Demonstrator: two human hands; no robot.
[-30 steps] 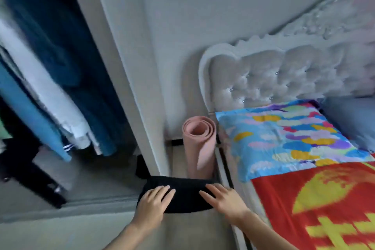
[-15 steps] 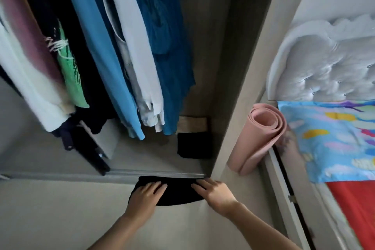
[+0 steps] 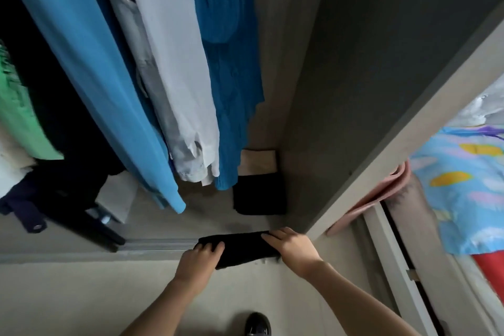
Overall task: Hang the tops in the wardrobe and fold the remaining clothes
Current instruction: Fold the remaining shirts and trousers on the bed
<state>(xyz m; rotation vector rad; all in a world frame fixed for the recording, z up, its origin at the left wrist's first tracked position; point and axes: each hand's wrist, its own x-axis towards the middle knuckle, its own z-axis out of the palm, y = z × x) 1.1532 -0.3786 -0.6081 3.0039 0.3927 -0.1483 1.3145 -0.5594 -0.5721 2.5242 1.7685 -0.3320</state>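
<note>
A folded black garment (image 3: 242,249) is held between both hands above the wardrobe's sliding-door track (image 3: 158,243). My left hand (image 3: 200,259) grips its left end and my right hand (image 3: 293,249) grips its right end, fingers laid over the top. Inside the wardrobe hang several tops: a light blue one (image 3: 90,68), a white shirt (image 3: 174,68) and a teal knit one (image 3: 231,68). On the wardrobe floor at the right lie a folded black piece (image 3: 260,195) and a folded beige piece (image 3: 259,162) behind it.
The wardrobe's side panel (image 3: 381,161) rises at the right. Beyond it stand a rolled pink mat (image 3: 373,199) and a bed with a colourful pillow (image 3: 463,185). Dark clothes and a green top (image 3: 19,117) hang at the left. A black shoe (image 3: 257,324) shows below.
The view has swung left from the bed and moved close to the open wardrobe. Both hands still hold the folded black garment, now carried up to the wardrobe's threshold.
</note>
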